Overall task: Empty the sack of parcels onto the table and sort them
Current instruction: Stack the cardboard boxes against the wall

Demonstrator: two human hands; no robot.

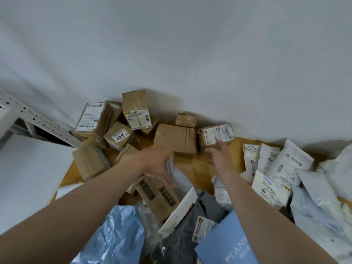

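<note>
Left hand: the left hand [156,162] was stretched over the middle of the desk [198,168], its fingers curled round the top end of a grey mailer [179,178] and gripping it.
Right hand: the right hand [219,161] held nothing; its fingers were straight and reached to a labelled box [216,135]. Whether the fingertips touched the label, I cannot tell.
Cardboard boxes: the cardboard boxes [135,109] were piled at the back left of the desk, against the wall [190,54].
White mailers: the white mailers [285,164] lay overlapping on the right side.
Near edge: a printed carton [158,197], a blue plastic bag [118,237], a dark grey bag [182,235] and a light blue envelope [226,242] lay mixed together.
Left side: a white perforated shelf frame [38,119] stood beside the desk.
</note>
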